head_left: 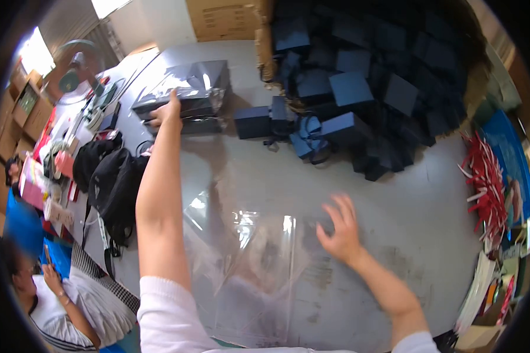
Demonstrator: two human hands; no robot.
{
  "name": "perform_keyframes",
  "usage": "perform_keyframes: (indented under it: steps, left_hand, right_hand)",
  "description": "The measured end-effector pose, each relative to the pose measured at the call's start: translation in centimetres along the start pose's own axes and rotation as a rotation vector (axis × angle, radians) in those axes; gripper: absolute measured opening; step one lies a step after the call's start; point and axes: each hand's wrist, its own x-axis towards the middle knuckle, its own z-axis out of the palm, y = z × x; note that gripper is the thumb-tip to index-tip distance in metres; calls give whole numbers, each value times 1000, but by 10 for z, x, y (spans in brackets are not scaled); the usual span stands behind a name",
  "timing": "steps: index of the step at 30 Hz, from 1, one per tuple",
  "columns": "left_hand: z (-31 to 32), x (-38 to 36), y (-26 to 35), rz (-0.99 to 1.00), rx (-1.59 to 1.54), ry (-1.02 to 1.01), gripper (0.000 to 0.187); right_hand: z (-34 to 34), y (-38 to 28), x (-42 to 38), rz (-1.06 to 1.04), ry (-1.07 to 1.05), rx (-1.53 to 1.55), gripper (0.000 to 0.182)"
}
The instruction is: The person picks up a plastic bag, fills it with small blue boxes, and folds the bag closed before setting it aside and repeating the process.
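Note:
At the far left of the table, my left hand is on a stack of dark boxes in shiny clear plastic. Its thumb lies over the top and its fingers bend round the near side, partly hidden. My right hand hovers over the table with fingers spread, holding nothing. Between my arms, clear plastic bags lie flat and catch the light. Beyond them, a heap of small dark blue boxes spills from a cardboard carton, some with ribbons.
A black backpack sits at the left edge, near a fan and assorted clutter. A seated person is at lower left. Red and white strips hang over the right side, by a blue bag and papers.

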Motion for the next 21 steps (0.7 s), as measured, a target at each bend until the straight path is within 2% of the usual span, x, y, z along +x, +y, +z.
perform_keyframes:
  steps: [1, 3, 5, 7, 8, 10, 11, 12, 13, 14, 15, 16, 17, 18, 19, 20, 21]
  left_hand:
    - [-8, -20, -9, 368, 221, 305, 78]
    - [-17, -30, -36, 1047, 192, -64, 82]
    - [-39, -98, -32, 1303, 2, -943, 81]
    - [-34, -132, -40, 1626, 359, -873, 75]
    - [-26, -134, -49, 1545, 445, -828, 75]
    - [-7, -136, -61, 1436, 614, -739, 68]
    - [-8, -146, -56, 1439, 585, -745, 68]
    - [-16, -161, -50, 1378, 612, -829, 62]
    - [-26, -175, -46, 1319, 642, -916, 57]
    - [-38, -184, -48, 1349, 570, -851, 50]
    - [-51, -191, -49, 1266, 518, -820, 49]
    - [-69, -197, -50, 1186, 468, -786, 49]
    - [-96, -207, -52, 1041, 351, -830, 48]
    - [-115, -208, -64, 788, 187, -1020, 41]
    - [-117, -205, -101, 475, -107, -1244, 43]
    - [-155, -225, -96, 141, -129, -1399, 60]
    - [-196, -253, -82, -3, -124, -1493, 78]
  right_hand:
    - [-8, 1, 36, -117, 52, -55, 49]
    - [-25, 7, 114, -313, 122, -247, 58]
    - [-23, 38, 173, -335, 85, -473, 56]
    - [-20, 70, 200, -251, -153, -627, 45]
    - [-24, 75, 201, -230, -240, -664, 30]
    - [-39, 72, 188, -218, -204, -697, 25]
    - [-51, 71, 176, -198, -175, -727, 21]
    - [-64, 77, 162, -250, -83, -821, 21]
    - [-81, 84, 148, -238, -80, -847, 21]
    - [-100, 84, 132, -140, 1, -717, 25]
    - [-118, 83, 114, -46, 89, -583, 29]
    - [-136, 78, 89, 137, 141, -319, 35]
    - [-154, 72, 62, 298, 201, -50, 40]
    - [-162, 75, 24, 404, 191, 109, 44]
    - [-164, 79, -18, 511, 169, 275, 47]
    - [-169, 77, -58, 685, 51, 323, 48]
    - [-171, 72, -89, 868, -77, 374, 48]
